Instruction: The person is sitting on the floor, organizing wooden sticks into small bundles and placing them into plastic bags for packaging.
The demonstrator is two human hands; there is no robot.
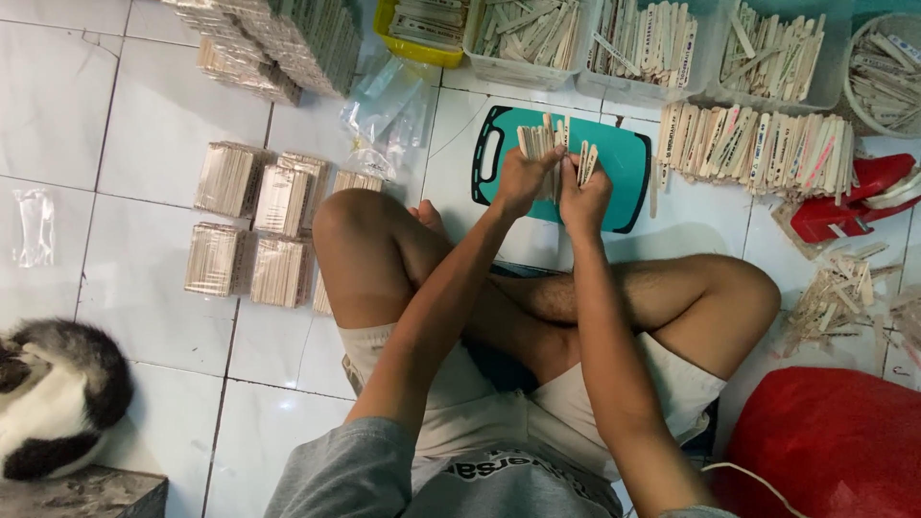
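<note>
Your left hand (523, 180) and right hand (583, 197) sit side by side over the teal cutting board (624, 158), both closed around one bunch of flat wooden sticks (556, 144). Stick long axes run toward 12 o'clock, tips fanning above your knuckles; both hands equally near.

The left hand (523, 180) and right hand (583, 197) cover the lower ends of the wooden sticks (556, 149) they grip, and both hide the middle of the teal cutting board (624, 163). How many sticks each hand holds is too small to tell. The clear tubs (662, 48) of sticks along the top are cut off by the edge, as is the white bowl (887, 77) at the corner. The cat (58, 393) is cropped at the left edge. Printing on the sticks is illegible.
</note>
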